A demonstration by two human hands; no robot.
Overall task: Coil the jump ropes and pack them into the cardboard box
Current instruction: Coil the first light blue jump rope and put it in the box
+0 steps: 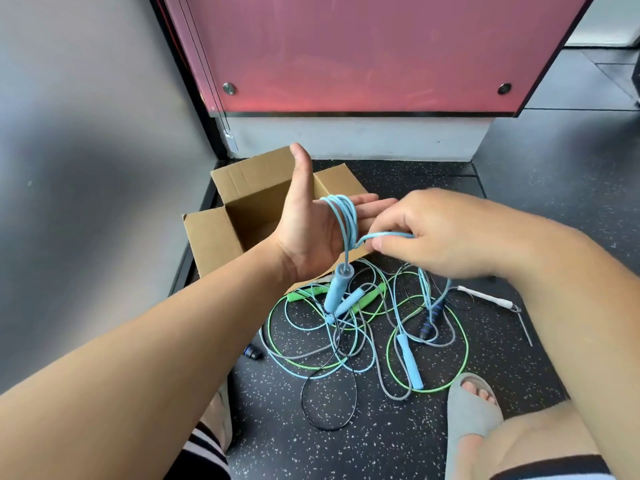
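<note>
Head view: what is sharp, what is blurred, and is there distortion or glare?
Head view: left hand, right hand and the light blue rope are sharp; the grey wall is soft and smeared; the wide lens splays the pink panel and swells the forearms; a pale sheen runs along that panel's lower edge.

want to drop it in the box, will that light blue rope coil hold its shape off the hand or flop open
Probably floppy: the light blue rope bends in tight loops round the left hand and droops where the right hand pinches it. The loops look untied, so they may spring loose. The hanging handle likely drags that end down.
</note>
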